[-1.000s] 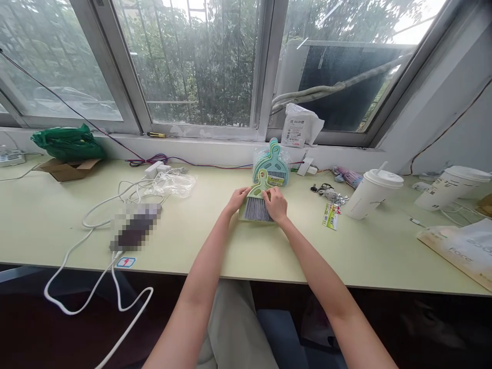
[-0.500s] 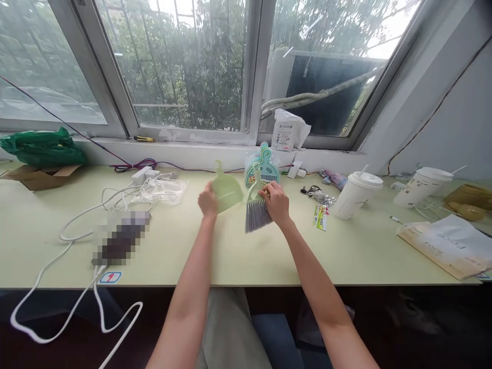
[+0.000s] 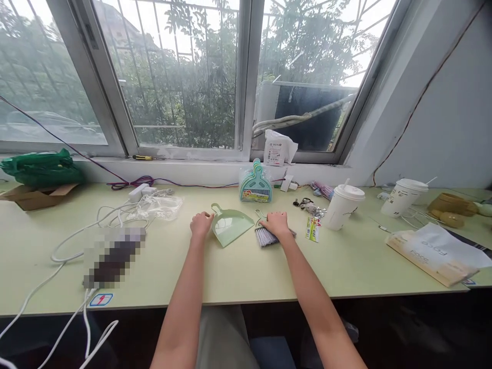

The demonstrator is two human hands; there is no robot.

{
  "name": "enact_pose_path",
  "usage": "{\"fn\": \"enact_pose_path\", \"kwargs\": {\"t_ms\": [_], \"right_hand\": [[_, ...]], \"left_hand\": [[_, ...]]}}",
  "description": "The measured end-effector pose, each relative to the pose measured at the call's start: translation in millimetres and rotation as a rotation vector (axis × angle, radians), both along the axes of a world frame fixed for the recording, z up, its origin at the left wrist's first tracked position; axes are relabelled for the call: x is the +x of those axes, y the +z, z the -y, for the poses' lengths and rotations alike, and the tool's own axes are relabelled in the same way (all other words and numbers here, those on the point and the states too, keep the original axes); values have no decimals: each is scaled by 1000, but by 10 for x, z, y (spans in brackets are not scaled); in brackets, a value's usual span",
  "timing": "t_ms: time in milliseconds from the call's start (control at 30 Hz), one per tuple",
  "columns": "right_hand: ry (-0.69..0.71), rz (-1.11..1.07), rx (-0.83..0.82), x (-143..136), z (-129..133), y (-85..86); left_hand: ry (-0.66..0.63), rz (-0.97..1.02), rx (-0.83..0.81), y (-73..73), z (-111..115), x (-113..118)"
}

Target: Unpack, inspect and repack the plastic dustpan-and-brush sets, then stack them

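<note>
A light green dustpan (image 3: 231, 226) lies on the tabletop, its hooked handle pointing to the back left. My left hand (image 3: 201, 224) is closed at its left edge, fingers curled on the rim. To the right lies a small hand brush (image 3: 266, 237) with grey bristles and a looped pale green handle. My right hand (image 3: 277, 224) is closed over the brush from above and hides part of it. Behind both stands a packaged stack of dustpan sets (image 3: 255, 185), leaning near the wall under the window.
White cables and a pixelated dark object (image 3: 115, 259) lie at left. Keys (image 3: 315, 210), a small colourful card (image 3: 312, 229) and a lidded paper cup (image 3: 343, 206) are at right. Farther right are a second cup (image 3: 404, 198) and a tissue pack (image 3: 434, 253).
Both hands have come down with the dustpan and brush. Dustpan and brush, held up and tilted earlier, now rest on the tabletop. The camera view has tilted up a little.
</note>
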State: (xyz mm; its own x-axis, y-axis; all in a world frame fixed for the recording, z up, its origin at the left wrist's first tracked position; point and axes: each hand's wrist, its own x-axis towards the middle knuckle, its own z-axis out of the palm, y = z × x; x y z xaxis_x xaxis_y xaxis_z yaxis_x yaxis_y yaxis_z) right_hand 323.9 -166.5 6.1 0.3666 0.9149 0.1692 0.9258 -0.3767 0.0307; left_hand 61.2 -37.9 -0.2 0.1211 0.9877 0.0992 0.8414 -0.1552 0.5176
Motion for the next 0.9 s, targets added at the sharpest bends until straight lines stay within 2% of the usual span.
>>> {"fn": "enact_pose_path", "kwargs": {"t_ms": [167,267,333,400,500,600,667,800,900], "right_hand": [[-113,-2,-22,-89,-12,-5],[-143,3,-29,-95,3,-3],[-150,1,-4,-85,13,12],[-156,-12,89,-60,23,44],[-67,-82,239,-23,37,105],[100,-185,161,-55,39,133],[143,-198,79,-112,29,126],[154,-148,53,-192,-3,92],[153,-172,65,-184,-12,81]], "left_hand": [[-26,61,-69,-31,13,68],[-30,1,-34,-34,43,116],[-75,-77,19,-34,91,172],[-174,-151,64,-40,172,269],[-320,-184,109,-72,355,502],[-428,-165,197,-124,559,756],[-522,-149,234,-155,663,870],[-675,-164,252,-166,745,921],[-708,-215,382,-121,732,863]]}}
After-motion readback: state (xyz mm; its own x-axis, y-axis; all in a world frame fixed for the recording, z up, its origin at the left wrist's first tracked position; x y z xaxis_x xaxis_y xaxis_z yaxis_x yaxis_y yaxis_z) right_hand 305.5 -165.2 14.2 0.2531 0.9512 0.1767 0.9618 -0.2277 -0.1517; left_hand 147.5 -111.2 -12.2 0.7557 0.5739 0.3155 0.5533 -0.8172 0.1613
